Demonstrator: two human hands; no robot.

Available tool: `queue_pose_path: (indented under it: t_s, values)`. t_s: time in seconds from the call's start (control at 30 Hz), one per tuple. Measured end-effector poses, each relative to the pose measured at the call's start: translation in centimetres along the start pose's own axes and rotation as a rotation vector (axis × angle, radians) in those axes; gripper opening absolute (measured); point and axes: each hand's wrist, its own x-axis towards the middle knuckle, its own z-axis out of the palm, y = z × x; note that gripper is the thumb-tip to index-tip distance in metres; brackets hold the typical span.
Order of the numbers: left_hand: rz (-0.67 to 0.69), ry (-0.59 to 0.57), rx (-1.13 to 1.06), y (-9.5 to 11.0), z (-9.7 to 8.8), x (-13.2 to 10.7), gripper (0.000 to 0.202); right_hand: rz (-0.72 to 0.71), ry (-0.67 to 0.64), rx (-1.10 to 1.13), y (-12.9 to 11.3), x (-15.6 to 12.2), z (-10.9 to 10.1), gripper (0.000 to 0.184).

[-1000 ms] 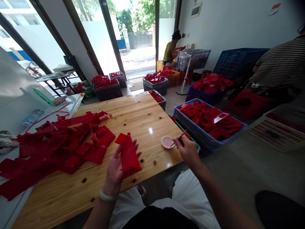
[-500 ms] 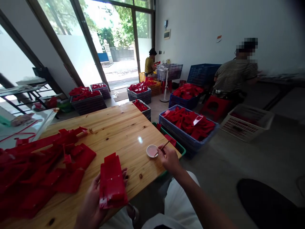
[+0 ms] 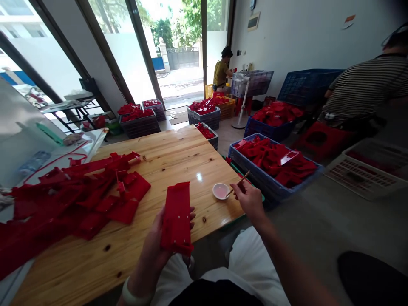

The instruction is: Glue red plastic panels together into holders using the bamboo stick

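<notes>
We see bright red on the flat piece [image 3: 177, 210], flecked with pale dots [image 3: 179, 217]; the same red on the heap [image 3: 106, 205]; white on the dish [image 3: 214, 194], pale pink on its liquid [image 3: 221, 192]; brown on the stick [image 3: 245, 177]; honey tones with dark knots [image 3: 107, 247] on our table [image 3: 178, 165]; blue on the large crate [image 3: 270, 190]; dark-and-cream stripes on a shirt [image 3: 363, 85].

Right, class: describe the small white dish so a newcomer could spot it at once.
Find the wooden table and go to its side by the nearest blue crate. There, beside the right hand holding a thin stick, sits a small round dish. Unlike the red heap across the table, it is white with pinkish contents.
</notes>
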Motion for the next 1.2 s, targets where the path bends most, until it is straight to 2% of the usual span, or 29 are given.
queue_pose_path:
  t_s: [0.13,0.23,0.37,0.47,0.57,0.67,0.83,1.03,1.2]
  values:
    - [0.017,-0.033,-0.018,0.1,0.1,-0.4,0.064,0.011,0.025,0.034,-1.2,0.1,-0.5,0.070]
    - [0.003,-0.082,-0.048,0.1,0.1,-1.0,0.068,0.009,0.076,0.112,-3.1,-0.4,-1.1,0.071]
    - [0.006,-0.224,-0.058,-0.7,-0.2,-1.6,0.076,-0.014,0.106,0.276,-6.9,-2.7,-2.5,0.046]
    - [0.083,-0.323,0.005,-1.3,-0.1,-2.3,0.068,-0.054,0.024,0.481,-10.4,-5.1,-3.7,0.023]
    - [0.146,-0.325,0.054,-1.7,0.2,-3.1,0.070,-0.130,-0.112,0.564,-13.5,-7.1,-4.3,0.008]
    - [0.135,-0.297,0.077,-1.8,0.4,-3.7,0.075,-0.208,-0.176,0.558,-15.2,-8.4,-4.1,0.012]
    - [0.135,-0.292,0.101,-1.9,0.2,-3.8,0.079,-0.226,-0.149,0.511,-15.6,-9.2,-3.3,0.012]
    - [0.213,-0.301,0.100,-2.6,0.1,-3.5,0.071,-0.367,-0.196,0.408,-14.7,-8.9,-3.2,0.013]
    - [0.203,-0.318,0.090,-2.8,0.0,-3.5,0.071,-0.374,-0.208,0.396,-14.7,-8.9,-3.2,0.013]
